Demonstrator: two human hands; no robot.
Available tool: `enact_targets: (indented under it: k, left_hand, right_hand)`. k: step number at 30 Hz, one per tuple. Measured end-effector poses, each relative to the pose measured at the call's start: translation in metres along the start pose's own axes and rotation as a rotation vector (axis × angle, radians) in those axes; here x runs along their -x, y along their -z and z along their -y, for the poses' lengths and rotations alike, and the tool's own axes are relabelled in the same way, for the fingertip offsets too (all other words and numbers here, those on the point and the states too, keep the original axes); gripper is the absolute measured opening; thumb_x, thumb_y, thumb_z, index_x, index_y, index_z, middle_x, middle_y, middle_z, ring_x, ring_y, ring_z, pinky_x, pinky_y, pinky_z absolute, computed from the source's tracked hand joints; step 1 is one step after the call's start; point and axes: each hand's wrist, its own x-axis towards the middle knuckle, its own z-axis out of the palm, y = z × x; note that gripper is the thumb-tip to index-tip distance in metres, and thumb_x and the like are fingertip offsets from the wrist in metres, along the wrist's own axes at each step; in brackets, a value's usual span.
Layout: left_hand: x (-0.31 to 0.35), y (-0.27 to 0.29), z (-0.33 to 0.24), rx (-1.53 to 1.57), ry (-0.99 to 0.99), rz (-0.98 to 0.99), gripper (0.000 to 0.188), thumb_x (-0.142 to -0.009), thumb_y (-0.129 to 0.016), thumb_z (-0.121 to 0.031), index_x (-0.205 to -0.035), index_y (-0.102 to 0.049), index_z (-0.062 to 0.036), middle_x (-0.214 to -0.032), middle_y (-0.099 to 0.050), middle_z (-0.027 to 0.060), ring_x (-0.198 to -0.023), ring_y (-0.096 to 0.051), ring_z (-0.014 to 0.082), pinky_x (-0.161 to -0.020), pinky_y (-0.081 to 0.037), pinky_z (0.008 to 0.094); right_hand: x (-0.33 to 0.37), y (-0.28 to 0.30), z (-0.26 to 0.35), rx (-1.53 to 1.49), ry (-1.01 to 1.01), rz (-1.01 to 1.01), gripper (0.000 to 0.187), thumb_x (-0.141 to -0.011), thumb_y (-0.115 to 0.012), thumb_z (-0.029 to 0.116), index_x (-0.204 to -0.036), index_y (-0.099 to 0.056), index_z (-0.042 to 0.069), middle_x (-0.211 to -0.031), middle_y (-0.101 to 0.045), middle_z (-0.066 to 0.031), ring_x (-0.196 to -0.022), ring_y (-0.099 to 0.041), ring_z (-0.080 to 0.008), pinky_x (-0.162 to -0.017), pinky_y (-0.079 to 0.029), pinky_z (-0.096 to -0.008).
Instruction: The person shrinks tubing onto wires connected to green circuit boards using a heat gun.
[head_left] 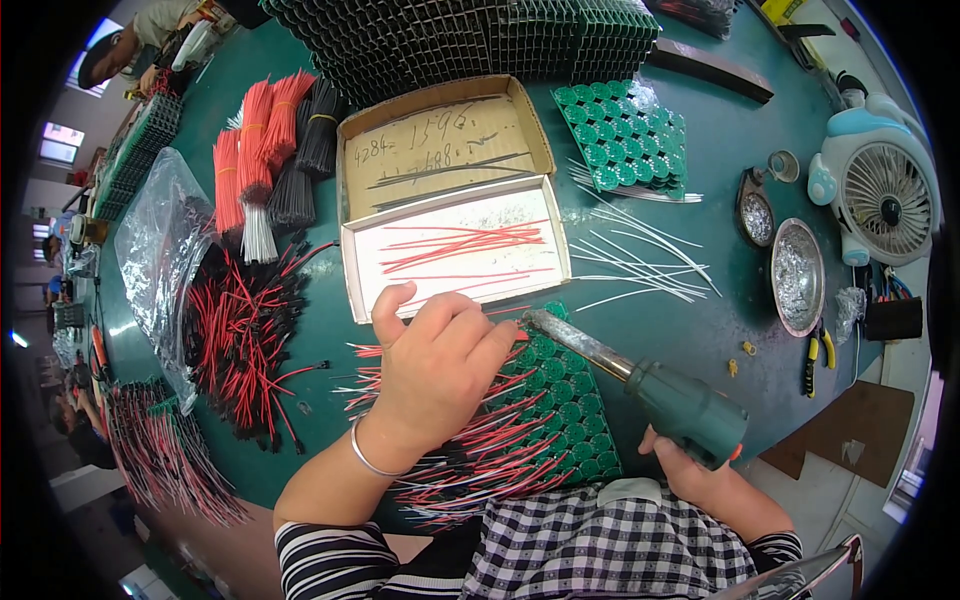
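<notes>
My left hand reaches over the upper edge of a green circuit board panel. Its fingertips are pinched together on a red wire, mostly hidden by the fingers. Rows of red, black and white wires fan out to the left from the panel's round boards. From the right, my right hand grips the green handle of a soldering gun. The metal tip of the gun points left and meets the panel's top edge beside my left fingertips.
Beyond my left hand lie a box with loose red wires and scattered white wires. A wire heap and bundled wires are left. Stacked panels, a metal dish, pliers and a fan stand around.
</notes>
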Motion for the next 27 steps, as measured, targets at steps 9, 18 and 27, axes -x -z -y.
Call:
enact_targets:
  k: [9, 18, 27]
  left_hand:
    - [-0.001, 0.0, 0.0, -0.01, -0.01, 0.0, 0.009, -0.071, -0.072, -0.017, -0.08, -0.07, -0.0185, -0.068, -0.05, -0.0061, -0.077, -0.056, 0.0118, -0.096, -0.025, 0.043]
    - [0.0, 0.0, -0.002, -0.027, -0.011, 0.005, 0.009, -0.071, -0.071, -0.015, -0.08, -0.07, -0.0183, -0.071, -0.052, -0.0058, -0.079, -0.056, 0.0123, -0.096, -0.025, 0.0432]
    - [-0.003, 0.0, -0.002, -0.027, 0.004, 0.029, 0.015, -0.069, -0.072, -0.01, -0.08, -0.068, -0.0185, -0.072, -0.054, -0.005, -0.081, -0.058, 0.0131, -0.097, -0.026, 0.0433]
  right_hand:
    - [-0.004, 0.007, 0.011, -0.005, 0.048, -0.056, 0.024, -0.08, -0.061, 0.004, -0.104, -0.063, 0.001, -0.08, -0.068, -0.0062, -0.072, -0.065, -0.0175, -0.086, -0.045, -0.0356]
    - [-0.001, 0.006, 0.005, -0.137, 0.063, -0.11, 0.021, -0.082, -0.059, 0.008, -0.102, -0.063, 0.002, -0.071, -0.067, -0.0027, -0.069, -0.064, -0.0169, -0.073, -0.049, -0.0343]
    - [0.003, 0.009, 0.002, -0.22, 0.11, 0.001, 0.043, -0.09, -0.047, 0.015, -0.13, -0.046, -0.002, -0.117, -0.057, -0.012, -0.071, -0.063, -0.0183, -0.073, -0.05, -0.0341]
